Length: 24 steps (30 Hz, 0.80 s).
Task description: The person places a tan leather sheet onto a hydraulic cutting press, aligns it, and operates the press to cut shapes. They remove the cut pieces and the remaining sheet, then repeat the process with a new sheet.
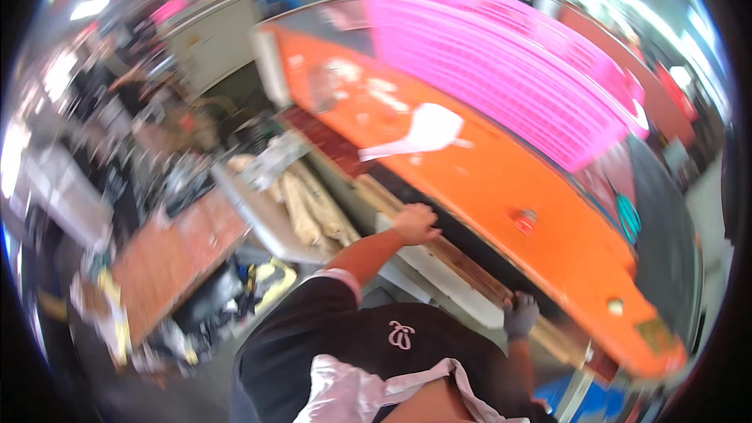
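A long wooden rail (462, 264) runs along the front of an orange-topped table (501, 180), with a dark gap between the two. My bare left hand (417, 224) is at the rail's upper edge, its fingers bent over the wood. Further right and nearer me, my right hand (520, 315) wears a grey glove and is curled on the same rail. The picture is smeared, so the single fingers are hard to make out. On the tabletop lie a white flat piece (432, 127) and a small red-and-clear object (525, 222).
A large pink plastic basket (486, 55) stands at the table's far side. Teal-handled scissors or a similar tool (628, 218) lie at the right. To my left are an open box (294, 204) with tan material, a reddish-brown board (176, 262) and heaped plastic bags (215, 290).
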{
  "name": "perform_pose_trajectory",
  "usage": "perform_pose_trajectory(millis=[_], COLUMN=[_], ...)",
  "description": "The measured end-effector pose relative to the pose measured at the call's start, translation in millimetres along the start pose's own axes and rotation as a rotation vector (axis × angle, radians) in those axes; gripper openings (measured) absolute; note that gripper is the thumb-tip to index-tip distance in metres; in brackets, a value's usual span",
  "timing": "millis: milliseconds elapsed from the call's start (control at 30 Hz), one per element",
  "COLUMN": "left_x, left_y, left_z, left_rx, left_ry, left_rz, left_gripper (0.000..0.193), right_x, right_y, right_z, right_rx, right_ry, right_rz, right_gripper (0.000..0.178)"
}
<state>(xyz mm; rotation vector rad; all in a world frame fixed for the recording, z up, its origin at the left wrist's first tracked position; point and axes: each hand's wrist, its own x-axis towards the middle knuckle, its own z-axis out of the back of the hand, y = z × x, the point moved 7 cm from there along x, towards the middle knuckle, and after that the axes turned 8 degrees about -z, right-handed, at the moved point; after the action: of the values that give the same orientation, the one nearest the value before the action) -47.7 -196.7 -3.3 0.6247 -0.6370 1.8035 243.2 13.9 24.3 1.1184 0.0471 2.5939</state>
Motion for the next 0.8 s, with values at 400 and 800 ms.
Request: perform_pose_trajectory(millis=[400,800], left_x=[-1,-88], left_y=[20,-3], left_z=[-45,-7], left_rx=[-0.103,-0.302], left_ry=[0.173,0.392], left_rz=[0.162,0.067], left_gripper=[0.034,0.036], right_x=[27,-53], right_y=[-6,37], right_z=[-83,-61], right_rx=[0.134,0.162], right_ry=[0.193,0.132], right_rz=[-0.092,-0.330], right_gripper=[0.022,0.031])
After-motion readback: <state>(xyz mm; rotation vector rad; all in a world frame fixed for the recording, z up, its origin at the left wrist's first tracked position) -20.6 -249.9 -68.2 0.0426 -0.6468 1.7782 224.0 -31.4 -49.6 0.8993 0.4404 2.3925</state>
